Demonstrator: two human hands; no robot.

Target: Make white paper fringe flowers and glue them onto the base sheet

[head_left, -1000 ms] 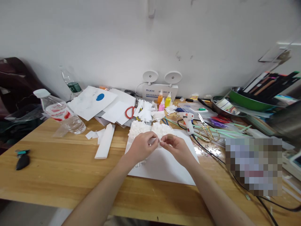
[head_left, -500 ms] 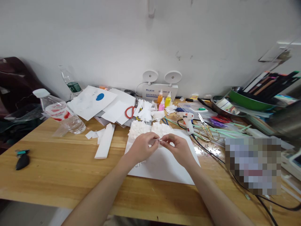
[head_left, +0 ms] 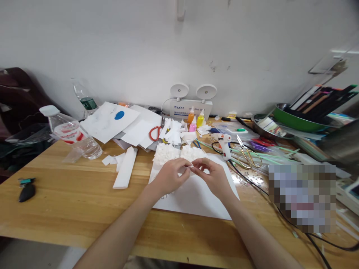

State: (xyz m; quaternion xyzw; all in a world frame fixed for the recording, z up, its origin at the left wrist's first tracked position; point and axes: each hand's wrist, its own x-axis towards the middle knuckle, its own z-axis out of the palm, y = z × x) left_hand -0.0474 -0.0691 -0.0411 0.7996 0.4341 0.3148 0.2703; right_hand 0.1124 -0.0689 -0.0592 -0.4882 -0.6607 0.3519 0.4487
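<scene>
My left hand [head_left: 169, 175] and my right hand [head_left: 211, 175] meet over a white sheet [head_left: 196, 196] on the wooden table [head_left: 70, 201]. Both pinch a small white paper piece [head_left: 188, 166] between their fingertips, with the fingers curled closed. Just behind the hands lies a bumpy white paper cluster [head_left: 179, 153] at the sheet's far edge. How the small piece is folded is too small to make out.
A hot glue gun [head_left: 224, 145] with a black cord and gold scissors [head_left: 246, 155] lie to the right. Small paint bottles [head_left: 195, 120], loose white papers [head_left: 117, 121], a white strip [head_left: 125, 168] and a lying water bottle [head_left: 74, 134] sit behind and left. A black object [head_left: 26, 191] rests far left.
Both hands stay pinched on the small paper piece; the fingers have shifted slightly and the hands sit a little higher over the sheet. Nothing else moved.
</scene>
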